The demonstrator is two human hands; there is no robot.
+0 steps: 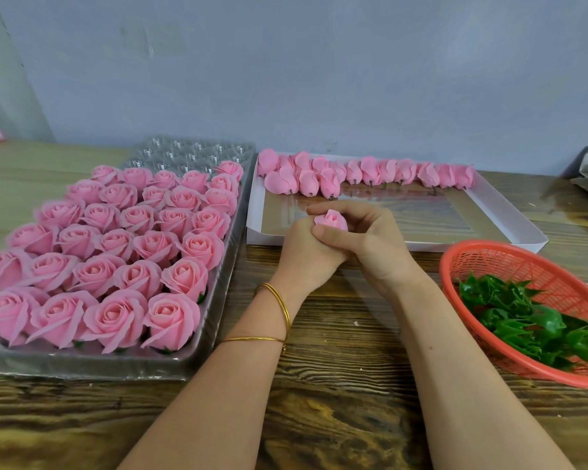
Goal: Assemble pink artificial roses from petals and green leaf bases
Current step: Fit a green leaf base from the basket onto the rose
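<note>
Left hand [304, 254] and right hand [374, 239] clasped together round one small pink artificial rose bud [331, 220]

Bud's held over the near edge of the white cardboard tray [510, 212], finished pink roses [116, 252] in the clear plastic tray [190, 362] at left, green plastic leaf bases [530, 320] in the red mesh basket [510, 262] at right.
</note>
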